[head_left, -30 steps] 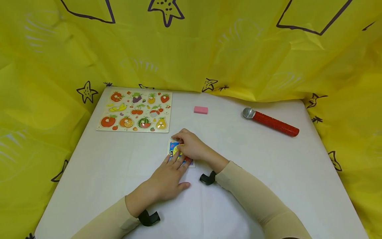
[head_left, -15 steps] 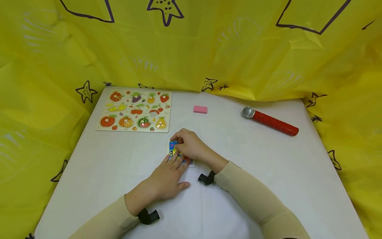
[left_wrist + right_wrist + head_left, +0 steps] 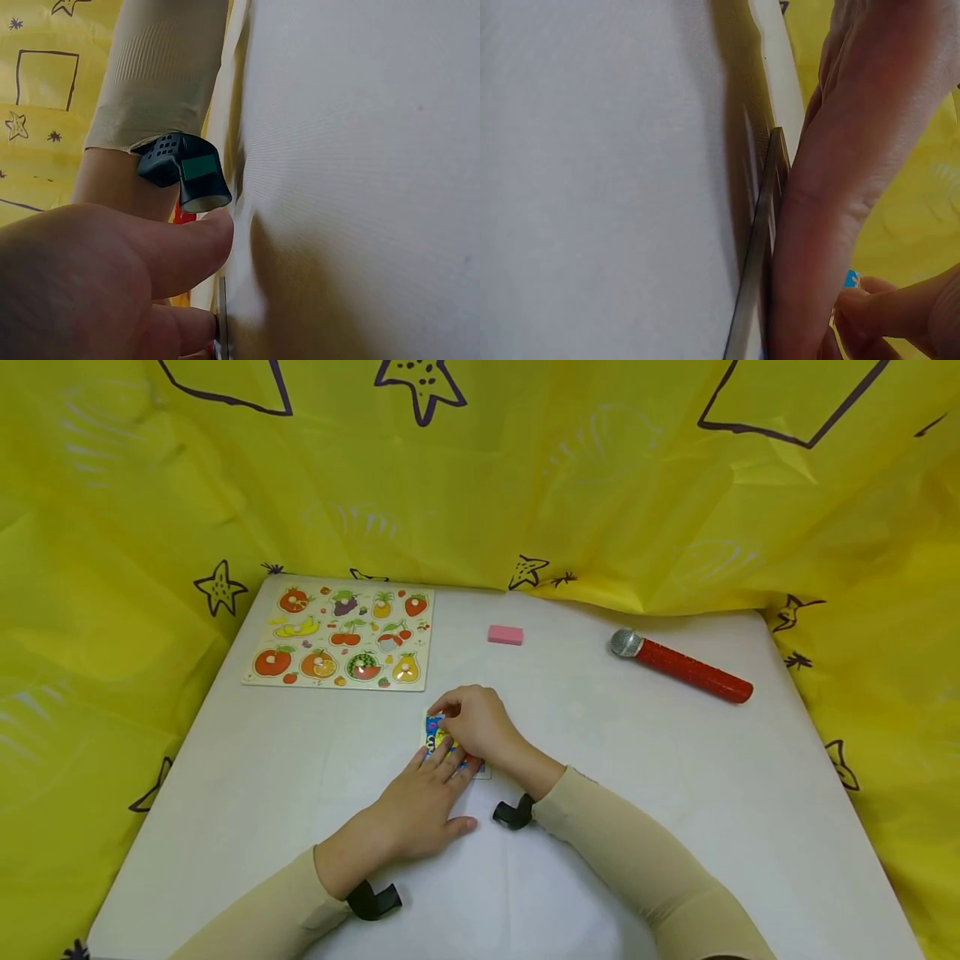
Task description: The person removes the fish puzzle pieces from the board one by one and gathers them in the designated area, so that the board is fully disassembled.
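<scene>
A small thin puzzle board (image 3: 432, 727) with a blue and yellow picture and a pale border lies at the middle of the table, mostly covered by both hands. My left hand (image 3: 420, 810) rests on its near part, fingers spread and straight, thumb out to the side on the cloth. Above it my right hand (image 3: 483, 727) bends over the board's far left corner with curled fingers. In the right wrist view the thumb and fingertips pinch a small blue-printed puzzle piece (image 3: 851, 278), mostly hidden. The board's edge (image 3: 751, 277) shows there beside a finger.
A fruit peg puzzle (image 3: 337, 639) lies at the back left of the white-covered table (image 3: 600, 860). A pink eraser-like block (image 3: 506, 635) sits at the back middle, and a red microphone (image 3: 686, 668) at the back right. A yellow curtain (image 3: 480, 485) hangs behind.
The right hand has turned slightly and its wrist has shifted a little toward the left, while its thumb covers more of the yellow picture. The left hand stays in place.
</scene>
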`<control>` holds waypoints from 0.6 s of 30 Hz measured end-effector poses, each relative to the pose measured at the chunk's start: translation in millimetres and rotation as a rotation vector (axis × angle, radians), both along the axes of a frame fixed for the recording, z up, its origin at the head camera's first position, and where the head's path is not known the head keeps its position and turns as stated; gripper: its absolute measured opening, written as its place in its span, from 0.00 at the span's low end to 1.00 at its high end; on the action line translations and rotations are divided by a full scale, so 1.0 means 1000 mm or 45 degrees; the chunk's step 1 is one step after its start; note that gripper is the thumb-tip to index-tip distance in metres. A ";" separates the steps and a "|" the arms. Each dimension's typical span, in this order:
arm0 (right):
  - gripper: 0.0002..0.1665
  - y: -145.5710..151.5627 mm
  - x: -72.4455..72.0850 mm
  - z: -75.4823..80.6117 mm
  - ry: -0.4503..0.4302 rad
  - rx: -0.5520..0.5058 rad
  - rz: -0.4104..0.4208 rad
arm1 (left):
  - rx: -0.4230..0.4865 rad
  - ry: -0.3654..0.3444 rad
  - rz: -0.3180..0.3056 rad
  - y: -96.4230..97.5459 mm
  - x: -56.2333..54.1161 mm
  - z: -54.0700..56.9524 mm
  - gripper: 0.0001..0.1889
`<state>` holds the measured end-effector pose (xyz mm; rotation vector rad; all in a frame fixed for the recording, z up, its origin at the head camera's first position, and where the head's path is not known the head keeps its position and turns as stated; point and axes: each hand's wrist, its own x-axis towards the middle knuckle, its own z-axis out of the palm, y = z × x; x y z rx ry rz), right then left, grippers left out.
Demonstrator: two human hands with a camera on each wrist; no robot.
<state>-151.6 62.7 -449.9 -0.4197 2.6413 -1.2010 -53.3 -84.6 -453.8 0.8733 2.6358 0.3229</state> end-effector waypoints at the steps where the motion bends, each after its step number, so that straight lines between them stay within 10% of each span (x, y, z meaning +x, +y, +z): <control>1: 0.11 -0.001 0.000 0.000 0.007 0.006 -0.007 | -0.002 0.001 -0.002 0.000 0.000 0.000 0.44; 10: 0.10 -0.004 -0.001 0.003 0.006 -0.053 -0.039 | -0.020 0.002 -0.013 -0.001 0.000 -0.001 0.45; 18: 0.08 0.011 -0.020 0.001 -0.289 -0.359 0.060 | -0.016 -0.031 -0.001 -0.001 -0.001 0.001 0.47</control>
